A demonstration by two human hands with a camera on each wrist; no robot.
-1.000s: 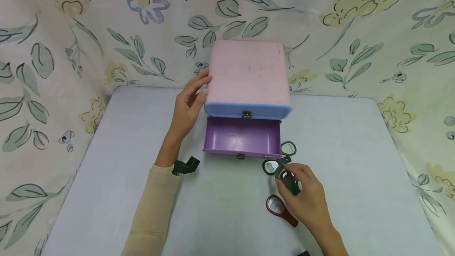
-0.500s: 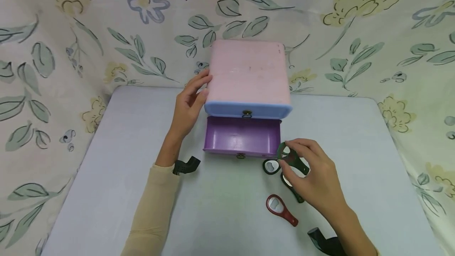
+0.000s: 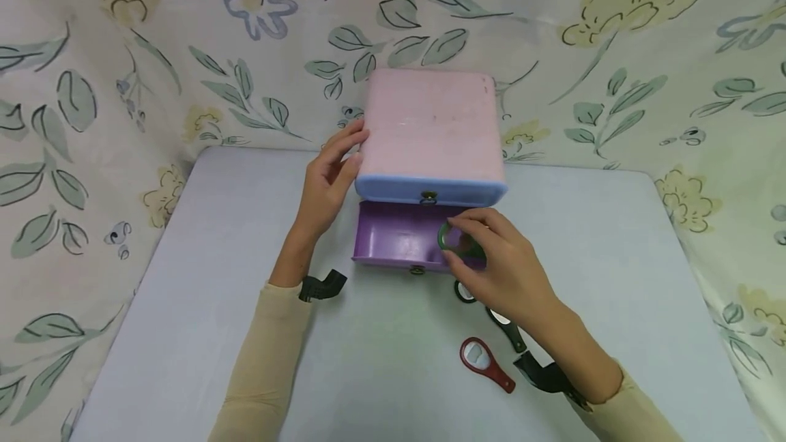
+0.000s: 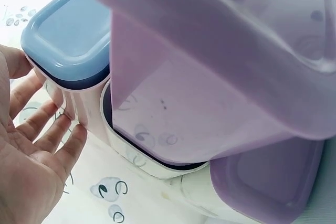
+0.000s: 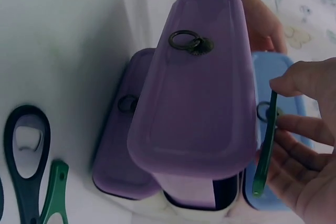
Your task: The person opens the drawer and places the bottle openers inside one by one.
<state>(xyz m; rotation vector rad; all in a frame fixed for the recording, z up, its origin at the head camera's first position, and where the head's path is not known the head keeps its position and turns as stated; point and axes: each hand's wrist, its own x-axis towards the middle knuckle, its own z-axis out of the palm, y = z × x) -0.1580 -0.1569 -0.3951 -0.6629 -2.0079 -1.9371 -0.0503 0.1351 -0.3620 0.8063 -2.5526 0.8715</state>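
Note:
A pink cabinet [image 3: 430, 121] has a blue drawer [image 3: 393, 189] on top and a purple drawer [image 3: 399, 230] pulled out below it. My left hand [image 3: 325, 183] rests with spread fingers along the cabinet's left side. Thumb and fingers of my right hand [image 3: 506, 264] pinch a green bottle opener [image 5: 266, 150] over the right part of the purple drawer. To the right wrist view's left lie a dark bottle opener [image 5: 26, 182] and another green bottle opener [image 5: 56, 187]; the hand hides the latter from the head view.
Nearer the person, a red bottle opener [image 3: 485, 363] and a dark green bottle opener [image 3: 508, 333] lie on the white table [image 3: 215, 258]. A second purple drawer [image 5: 123, 156] sits low in the cabinet. Floral cloth [image 3: 552, 87] hangs behind the table.
My right hand has carried the green bottle opener from above the loose openers, up and left over the open purple drawer. My left hand has stayed at the cabinet's side.

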